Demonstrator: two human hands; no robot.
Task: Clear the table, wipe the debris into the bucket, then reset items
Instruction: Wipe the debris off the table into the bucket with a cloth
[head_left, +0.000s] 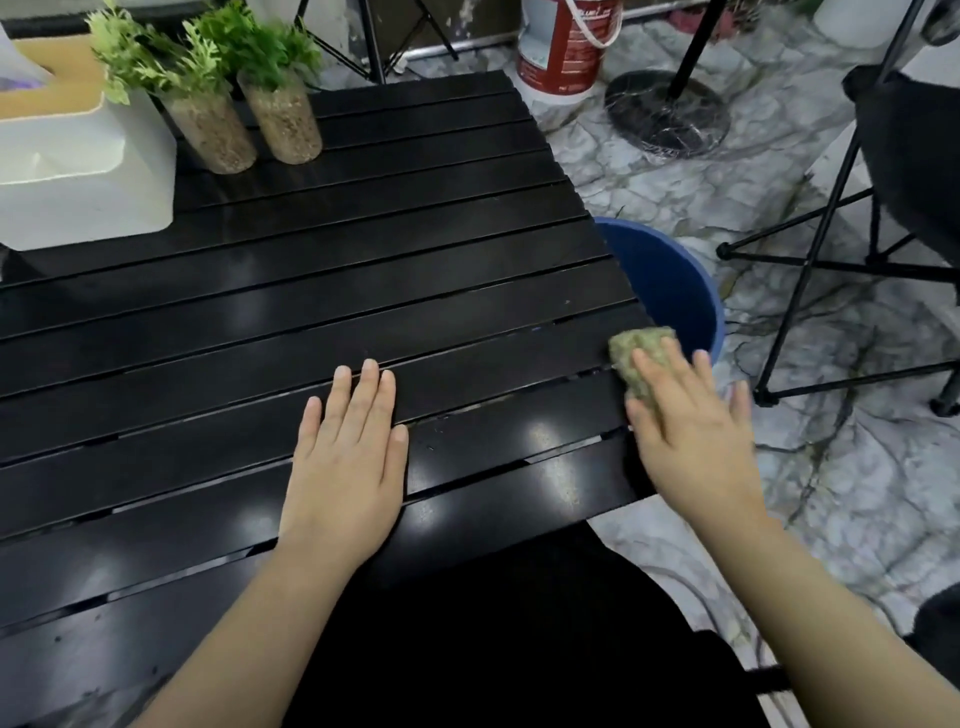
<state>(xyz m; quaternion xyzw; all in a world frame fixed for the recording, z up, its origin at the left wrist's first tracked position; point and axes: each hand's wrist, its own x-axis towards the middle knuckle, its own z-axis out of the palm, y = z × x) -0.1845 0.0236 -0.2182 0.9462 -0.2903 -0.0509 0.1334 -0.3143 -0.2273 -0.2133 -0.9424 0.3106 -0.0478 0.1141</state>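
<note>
1. A black slatted table fills the left and centre of the frame, its right edge running diagonally down to lower centre.
2. At upper left a white tissue box sits on it.
3. Just right of the box stand two clear pots of green plants.
4. Centre-low, the left hand lies flat on the slats.
5. At the table's right edge a green cloth lies under the flat right hand.

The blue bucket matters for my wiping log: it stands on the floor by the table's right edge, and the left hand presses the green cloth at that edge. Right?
Not quite. The head view shows the right hand pressing the green cloth at the table edge; the left hand lies flat and empty on the slats. The blue bucket does stand on the floor by that edge.
</note>
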